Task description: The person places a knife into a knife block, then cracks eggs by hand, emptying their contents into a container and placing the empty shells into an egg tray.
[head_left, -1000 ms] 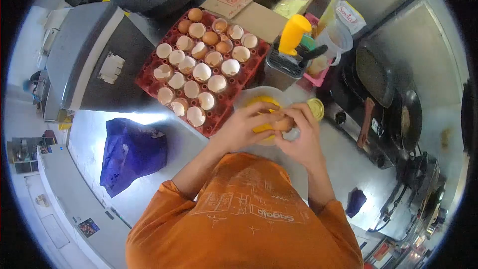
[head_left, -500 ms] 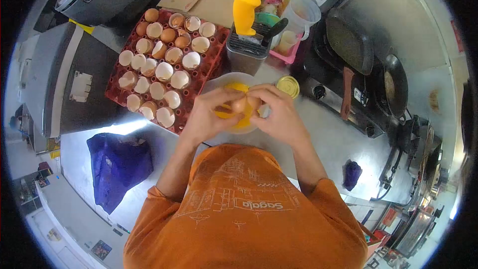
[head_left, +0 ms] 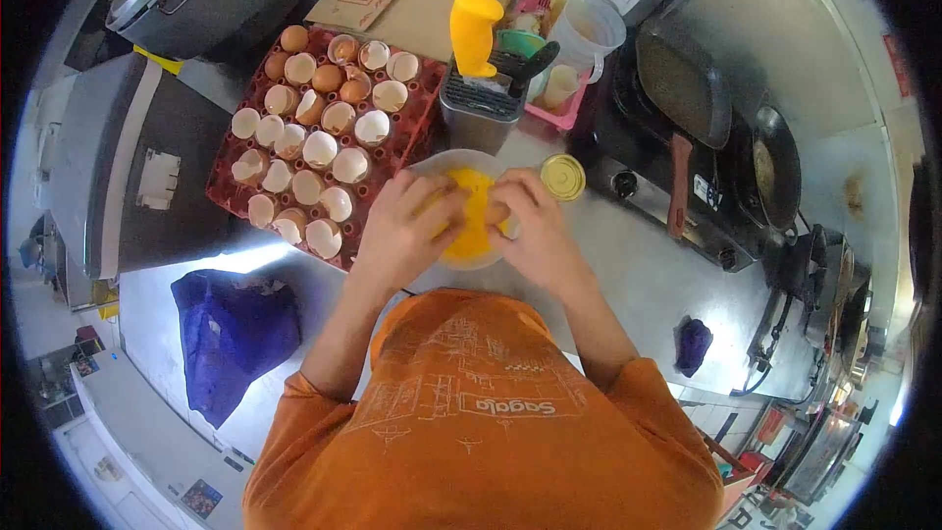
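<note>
Over a pale bowl (head_left: 461, 156) my two hands are held a short way apart. Yellow egg (head_left: 473, 204) lies in the bowl and shows between them. My left hand (head_left: 416, 221) curls its fingers at the bowl's left side, closed around an eggshell piece that they mostly hide. Across from it, my right hand (head_left: 536, 228) is also closed, with a pale bit of eggshell (head_left: 509, 227) showing by its fingers. To the left, a red egg tray (head_left: 392, 152) carries many open shells, with several whole brown eggs (head_left: 327, 78) near its far end.
A round golden lid (head_left: 562, 177) lies right of the bowl. Behind stand a knife holder (head_left: 481, 103) with a yellow handle (head_left: 475, 34) and a clear jug (head_left: 589, 29). A stove (head_left: 657, 196) with pans is at right. A purple bag (head_left: 235, 339) lies at left.
The brown egg held between my fingertips has been parted. My hands have moved from touching to apart, left hand leftward, and more of the yellow egg in the bowl shows.
</note>
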A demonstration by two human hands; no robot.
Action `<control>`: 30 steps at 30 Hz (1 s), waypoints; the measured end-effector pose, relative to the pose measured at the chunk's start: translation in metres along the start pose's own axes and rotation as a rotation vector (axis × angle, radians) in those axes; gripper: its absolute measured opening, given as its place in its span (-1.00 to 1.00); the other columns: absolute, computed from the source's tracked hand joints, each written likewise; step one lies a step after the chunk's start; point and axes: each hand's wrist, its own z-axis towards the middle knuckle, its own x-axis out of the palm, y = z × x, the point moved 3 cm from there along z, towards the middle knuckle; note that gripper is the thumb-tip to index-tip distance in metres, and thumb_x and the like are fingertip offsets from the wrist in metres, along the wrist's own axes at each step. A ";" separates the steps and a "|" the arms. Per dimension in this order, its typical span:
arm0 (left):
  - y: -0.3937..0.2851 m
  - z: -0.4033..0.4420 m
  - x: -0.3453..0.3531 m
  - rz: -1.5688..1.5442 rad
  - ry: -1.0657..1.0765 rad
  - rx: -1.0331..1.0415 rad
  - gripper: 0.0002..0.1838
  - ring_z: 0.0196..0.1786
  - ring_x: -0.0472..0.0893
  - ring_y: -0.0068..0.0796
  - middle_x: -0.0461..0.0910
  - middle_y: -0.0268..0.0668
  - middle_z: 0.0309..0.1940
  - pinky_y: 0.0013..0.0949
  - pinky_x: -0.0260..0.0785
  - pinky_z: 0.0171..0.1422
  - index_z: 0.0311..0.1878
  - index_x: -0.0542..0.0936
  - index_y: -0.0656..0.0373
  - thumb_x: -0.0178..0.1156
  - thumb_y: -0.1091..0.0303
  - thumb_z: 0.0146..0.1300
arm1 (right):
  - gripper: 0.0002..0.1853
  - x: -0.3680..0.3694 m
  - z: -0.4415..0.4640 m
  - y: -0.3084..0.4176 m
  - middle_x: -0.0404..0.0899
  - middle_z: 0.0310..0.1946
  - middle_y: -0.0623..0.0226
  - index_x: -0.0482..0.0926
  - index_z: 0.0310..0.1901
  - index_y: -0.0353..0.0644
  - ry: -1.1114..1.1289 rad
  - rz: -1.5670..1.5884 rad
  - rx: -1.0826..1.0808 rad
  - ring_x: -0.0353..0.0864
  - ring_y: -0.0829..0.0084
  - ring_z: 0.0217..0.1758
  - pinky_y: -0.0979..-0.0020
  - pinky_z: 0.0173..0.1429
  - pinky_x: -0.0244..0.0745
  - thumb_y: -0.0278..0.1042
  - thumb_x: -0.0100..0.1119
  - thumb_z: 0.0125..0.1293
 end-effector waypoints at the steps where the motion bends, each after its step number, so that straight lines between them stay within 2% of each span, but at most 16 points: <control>1: -0.001 -0.002 0.001 0.002 -0.002 0.001 -0.50 -0.08 0.64 -0.14 0.64 -0.24 -0.04 -0.25 0.52 0.11 0.00 0.70 0.12 0.51 0.49 -0.13 | -0.60 0.002 -0.002 0.000 0.47 0.04 0.15 0.51 -0.11 -0.17 0.000 0.000 -0.002 0.57 0.06 0.06 0.23 0.12 0.54 -0.62 0.40 -0.02; 3: 0.004 -0.009 0.003 -0.364 -0.144 -0.261 -0.48 -0.05 0.65 -0.31 0.68 -0.24 -0.03 -0.31 0.51 0.13 0.04 0.68 0.19 0.55 0.49 -0.07 | -0.56 0.006 -0.005 -0.002 0.49 0.11 0.14 0.48 -0.07 -0.17 -0.051 0.281 0.077 0.61 0.16 0.08 0.30 0.11 0.55 -0.63 0.47 0.02; 4: 0.002 -0.011 0.007 -0.356 -0.148 -0.263 -0.48 -0.05 0.65 -0.31 0.68 -0.24 -0.03 -0.31 0.51 0.13 0.04 0.68 0.19 0.55 0.49 -0.07 | -0.56 0.012 -0.009 -0.005 0.49 0.11 0.14 0.48 -0.07 -0.17 -0.048 0.286 0.070 0.61 0.16 0.08 0.30 0.11 0.55 -0.63 0.47 0.02; 6: 0.006 -0.019 0.020 -0.782 -0.167 -0.637 -0.54 -0.05 0.67 -0.43 0.71 -0.26 -0.10 -0.32 0.53 0.10 0.00 0.68 0.22 0.58 0.38 -0.01 | -0.51 0.030 -0.015 -0.016 0.50 0.16 0.13 0.44 -0.02 -0.16 -0.150 0.870 0.176 0.61 0.27 0.12 0.30 0.14 0.58 -0.66 0.49 0.07; 7: 0.007 -0.019 0.020 -0.872 -0.183 -0.630 -0.55 -0.04 0.67 -0.52 0.69 -0.27 -0.06 -0.36 0.56 0.10 0.02 0.64 0.28 0.55 0.45 0.04 | -0.51 0.033 -0.014 -0.012 0.50 0.16 0.13 0.44 -0.02 -0.16 -0.129 0.887 0.157 0.61 0.27 0.12 0.30 0.14 0.58 -0.66 0.49 0.07; 8: 0.007 -0.017 0.015 -0.845 -0.212 -0.634 -0.55 -0.04 0.67 -0.52 0.69 -0.27 -0.06 -0.36 0.56 0.10 0.02 0.64 0.28 0.55 0.45 0.04 | -0.49 0.033 -0.012 -0.009 0.49 0.17 0.14 0.43 0.02 -0.18 -0.152 0.936 0.150 0.59 0.31 0.14 0.29 0.16 0.59 -0.68 0.48 0.08; 10: 0.002 -0.015 0.005 -1.128 -0.182 -0.683 -0.41 0.05 0.65 -0.45 0.66 -0.20 0.01 -0.33 0.53 0.19 0.13 0.56 0.30 0.57 0.56 0.00 | -0.47 0.033 -0.005 0.000 0.48 0.18 0.15 0.42 0.05 -0.19 -0.149 1.004 0.126 0.58 0.34 0.16 0.28 0.18 0.60 -0.70 0.47 0.09; 11: 0.002 -0.017 -0.002 -1.136 -0.177 -0.680 -0.40 0.06 0.65 -0.44 0.65 -0.19 0.03 -0.32 0.54 0.19 0.14 0.52 0.29 0.55 0.59 0.00 | -0.47 0.032 0.000 0.007 0.46 0.20 0.14 0.42 0.06 -0.21 -0.111 1.002 0.114 0.59 0.33 0.16 0.28 0.19 0.61 -0.71 0.46 0.09; 14: 0.002 -0.025 -0.044 -1.045 -0.310 -0.722 -0.38 0.10 0.64 -0.42 0.65 -0.20 0.04 -0.30 0.54 0.21 0.13 0.52 0.28 0.55 0.61 -0.04 | -0.47 0.029 0.012 0.032 0.39 0.23 0.14 0.43 0.10 -0.26 -0.060 1.029 0.065 0.61 0.35 0.11 0.31 0.19 0.61 -0.72 0.43 0.10; 16: 0.015 -0.040 -0.091 -0.662 -0.536 -0.644 -0.39 0.02 0.66 -0.46 0.65 -0.28 0.00 -0.36 0.56 0.10 0.11 0.52 0.22 0.53 0.56 -0.06 | -0.51 0.027 0.017 0.037 0.38 0.21 0.17 0.44 0.08 -0.26 -0.062 0.927 0.020 0.63 0.38 0.04 0.35 0.15 0.60 -0.74 0.39 0.13; 19: 0.058 -0.078 -0.152 -0.290 -0.799 -0.810 -0.52 -0.05 0.68 -0.47 0.68 -0.24 -0.07 -0.39 0.54 0.08 0.08 0.54 0.28 0.44 0.61 0.05 | -0.55 0.028 0.016 0.031 0.40 0.17 0.19 0.46 0.06 -0.27 -0.098 0.901 0.013 0.62 0.43 -0.01 0.39 0.06 0.59 -0.74 0.35 0.15; 20: 0.075 -0.091 -0.160 -0.236 -0.819 -0.839 -0.58 -0.12 0.68 -0.52 0.70 -0.23 -0.14 -0.42 0.53 0.03 0.03 0.58 0.31 0.47 0.51 0.09 | -0.55 0.030 0.015 0.028 0.40 0.17 0.19 0.46 0.06 -0.27 -0.094 0.907 0.003 0.62 0.43 -0.01 0.39 0.06 0.59 -0.74 0.35 0.15; 22: 0.098 -0.108 -0.164 -0.076 -0.741 -0.967 -0.63 -0.17 0.66 -0.54 0.70 -0.25 -0.18 -0.43 0.49 -0.02 -0.06 0.65 0.34 0.49 0.42 0.08 | -0.57 0.035 0.014 0.021 0.42 0.13 0.19 0.47 0.06 -0.25 -0.107 0.901 0.001 0.61 0.47 -0.04 0.43 0.00 0.56 -0.74 0.33 0.17; 26: 0.119 -0.115 -0.149 0.009 -0.605 -0.956 -0.66 -0.22 0.63 -0.52 0.70 -0.25 -0.19 -0.42 0.46 -0.06 -0.14 0.70 0.34 0.51 0.36 0.04 | -0.56 0.035 0.012 0.018 0.44 0.10 0.20 0.47 0.07 -0.24 -0.109 0.842 -0.020 0.61 0.48 -0.06 0.44 -0.02 0.55 -0.74 0.33 0.18; 28: 0.124 -0.117 -0.145 -0.007 -0.525 -1.032 -0.68 -0.25 0.60 -0.47 0.70 -0.25 -0.21 -0.39 0.46 -0.06 -0.18 0.73 0.31 0.51 0.38 0.00 | -0.56 0.032 0.008 0.015 0.44 0.08 0.21 0.46 0.08 -0.23 -0.126 0.779 0.009 0.61 0.48 -0.08 0.45 -0.03 0.53 -0.74 0.33 0.18; 30: 0.126 -0.116 -0.149 0.041 -0.488 -0.968 -0.66 -0.25 0.58 -0.48 0.68 -0.25 -0.22 -0.38 0.45 -0.08 -0.12 0.72 0.29 0.49 0.38 0.01 | -0.55 0.030 0.003 0.009 0.44 0.08 0.21 0.46 0.08 -0.23 -0.152 0.772 0.007 0.61 0.48 -0.08 0.45 -0.03 0.53 -0.73 0.33 0.18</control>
